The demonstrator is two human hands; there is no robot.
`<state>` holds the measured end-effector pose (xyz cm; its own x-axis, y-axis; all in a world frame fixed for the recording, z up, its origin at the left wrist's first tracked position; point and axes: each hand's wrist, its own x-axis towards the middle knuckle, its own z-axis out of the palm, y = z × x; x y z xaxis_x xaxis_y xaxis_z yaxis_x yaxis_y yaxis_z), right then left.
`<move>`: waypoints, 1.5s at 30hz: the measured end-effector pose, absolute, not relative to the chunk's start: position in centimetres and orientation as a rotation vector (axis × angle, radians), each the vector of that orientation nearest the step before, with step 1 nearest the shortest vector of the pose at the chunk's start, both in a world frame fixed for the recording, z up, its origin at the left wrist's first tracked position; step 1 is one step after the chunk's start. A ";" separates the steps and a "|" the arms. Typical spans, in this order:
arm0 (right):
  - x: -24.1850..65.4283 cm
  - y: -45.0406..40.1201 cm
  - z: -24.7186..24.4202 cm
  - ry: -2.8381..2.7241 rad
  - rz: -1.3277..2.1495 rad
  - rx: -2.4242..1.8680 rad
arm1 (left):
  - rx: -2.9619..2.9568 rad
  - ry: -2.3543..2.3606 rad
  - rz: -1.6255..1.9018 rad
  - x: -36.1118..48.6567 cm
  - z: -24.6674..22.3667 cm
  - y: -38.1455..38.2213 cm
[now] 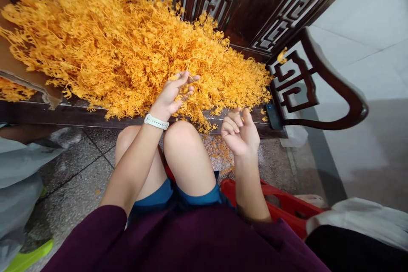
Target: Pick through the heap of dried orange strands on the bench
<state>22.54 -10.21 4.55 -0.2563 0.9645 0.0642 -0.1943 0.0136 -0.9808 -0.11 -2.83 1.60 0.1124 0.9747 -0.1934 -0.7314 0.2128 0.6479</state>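
Left hand (172, 93) loosely grips orange sprigs (134, 55), seemingly picking through them; right hand (241, 132) curls, its hold unclear; gentle pinching seems needed next.

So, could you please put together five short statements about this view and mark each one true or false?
1. The left hand is at the heap of orange sprigs. True.
2. The pale wristband is on the right wrist. False: it is on the left wrist.
3. The heap of orange sprigs lies on a dark wooden bench. True.
4. The right hand is buried deep among the sprigs. False: it shows in plain view near the bench's front edge, its fingers curled.
5. The person's shorts are red. False: they are blue.
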 end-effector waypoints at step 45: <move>17.4 -10.5 1.3 -1.280 1.425 -1.142 | 0.192 0.421 1.074 1.0 2.9 -3.5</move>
